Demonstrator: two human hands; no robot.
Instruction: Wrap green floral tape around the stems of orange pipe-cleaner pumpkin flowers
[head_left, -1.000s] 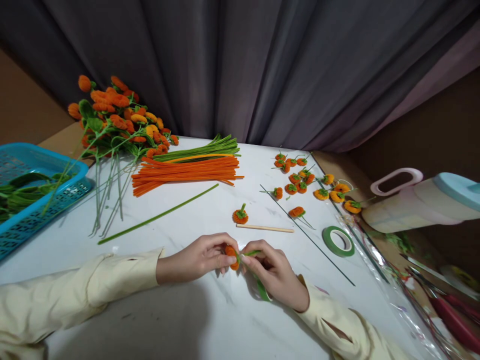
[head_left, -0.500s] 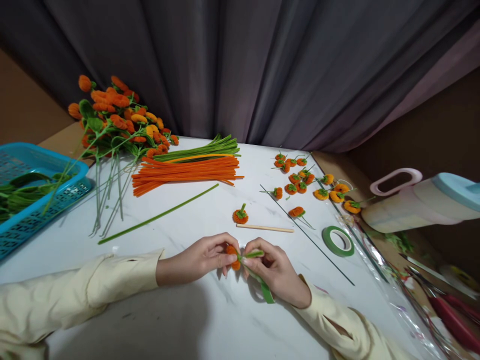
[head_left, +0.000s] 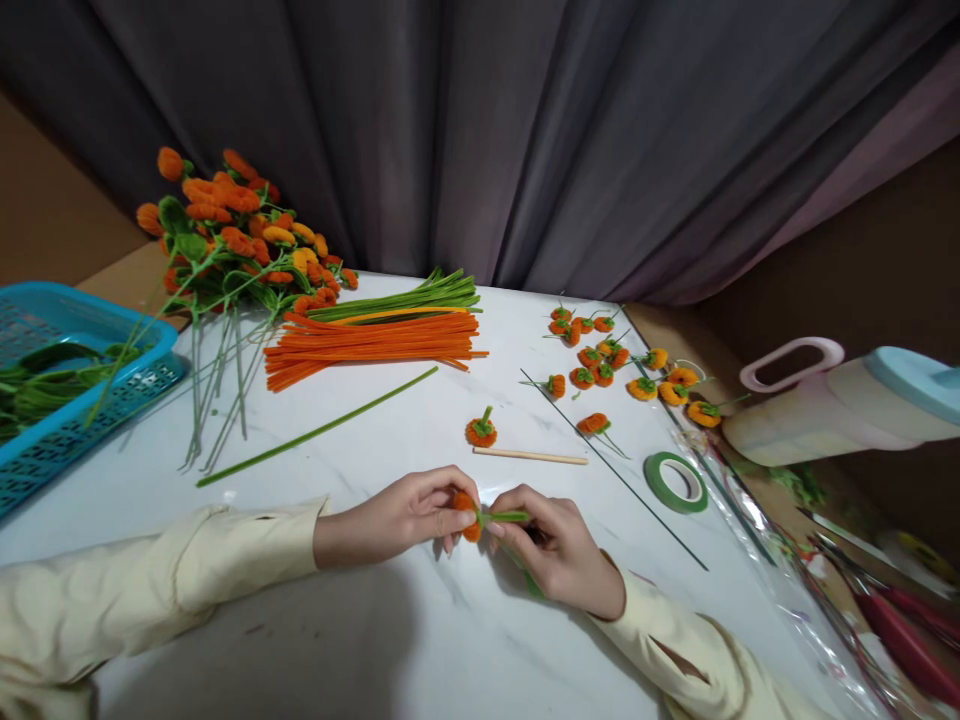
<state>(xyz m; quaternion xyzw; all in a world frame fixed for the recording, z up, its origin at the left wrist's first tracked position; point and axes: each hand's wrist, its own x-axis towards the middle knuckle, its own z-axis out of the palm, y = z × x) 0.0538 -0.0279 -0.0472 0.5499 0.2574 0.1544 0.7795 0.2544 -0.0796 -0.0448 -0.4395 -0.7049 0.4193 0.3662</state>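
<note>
Ok | wht veined tbl (head_left: 465, 650) under orng flwr (head_left: 472, 532) | dk curtain (head_left: 397, 130) behind

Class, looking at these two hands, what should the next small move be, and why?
Probably wind the green strip once around the green stem, close to the orange flower head: the left hand pinches the flower head, while the right hand is at the stem, with the strip showing beneath it.
</note>
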